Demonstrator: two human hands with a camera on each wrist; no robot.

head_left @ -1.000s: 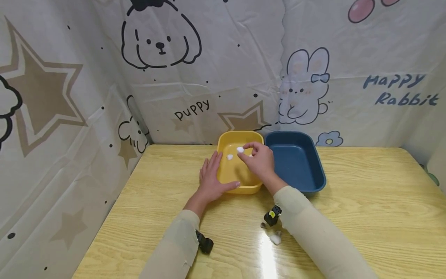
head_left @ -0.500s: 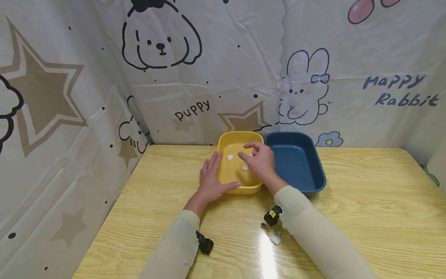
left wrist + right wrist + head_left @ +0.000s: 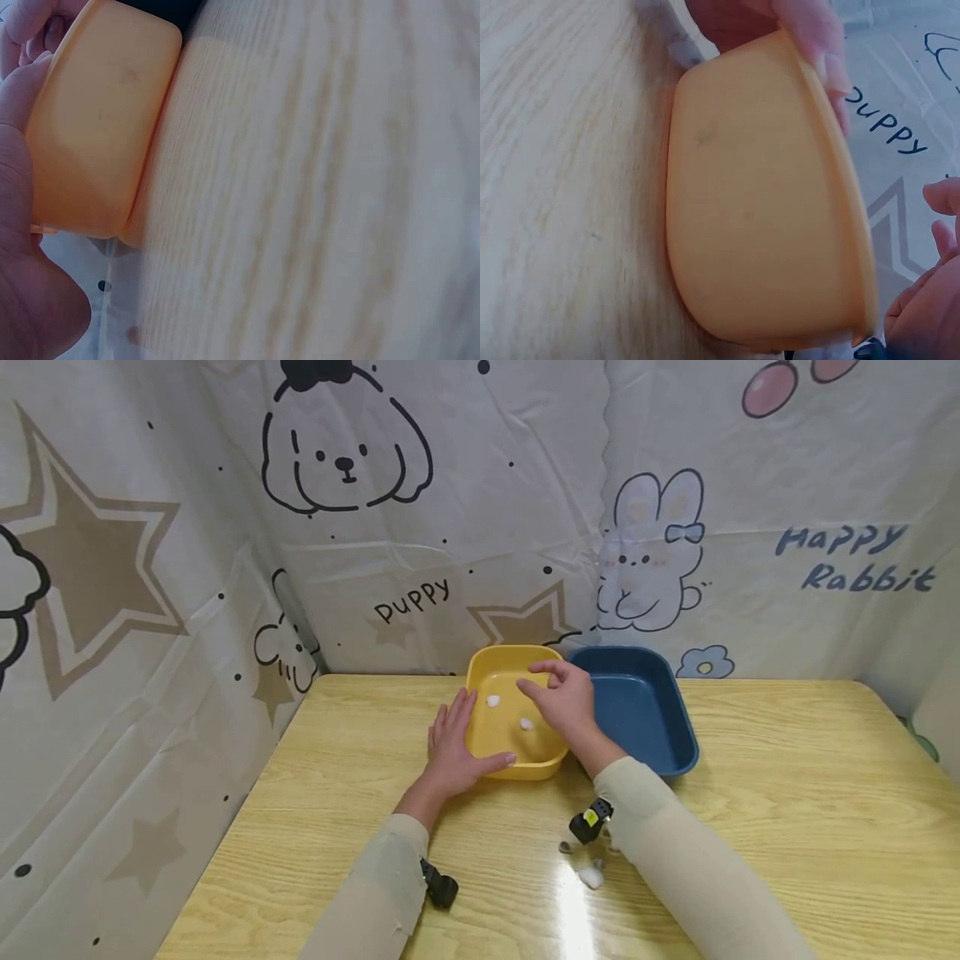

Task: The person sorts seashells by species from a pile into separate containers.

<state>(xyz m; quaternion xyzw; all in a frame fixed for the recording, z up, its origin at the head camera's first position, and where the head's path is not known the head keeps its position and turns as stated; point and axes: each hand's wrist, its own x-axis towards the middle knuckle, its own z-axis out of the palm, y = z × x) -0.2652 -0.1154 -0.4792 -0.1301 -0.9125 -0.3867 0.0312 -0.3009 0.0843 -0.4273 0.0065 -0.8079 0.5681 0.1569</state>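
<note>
My right hand [image 3: 564, 700] is above the right side of a yellow plastic bin [image 3: 525, 771], thumb and forefinger apart with nothing between them. Two small white pebble-like pieces [image 3: 527, 724] show on the bin's floor, one near the middle and one farther left. Spread over the bin's near left corner, my left hand [image 3: 456, 752] rests its straight fingers along the left wall and lays its thumb over the front rim. In the left wrist view the bin's outer wall [image 3: 105, 127] stands beside that hand.
A dark blue bin [image 3: 637, 714] stands against the yellow bin's right side. Several small white and brown pebble-like pieces [image 3: 592, 877] lie on the wooden table [image 3: 787, 810], partly under my right forearm. A printed curtain [image 3: 465, 502] hangs behind the table.
The white piece pinched in my right hand has dropped onto the yellow bin's floor. My right hand has since shifted slightly right; my left hand has stayed in place.
</note>
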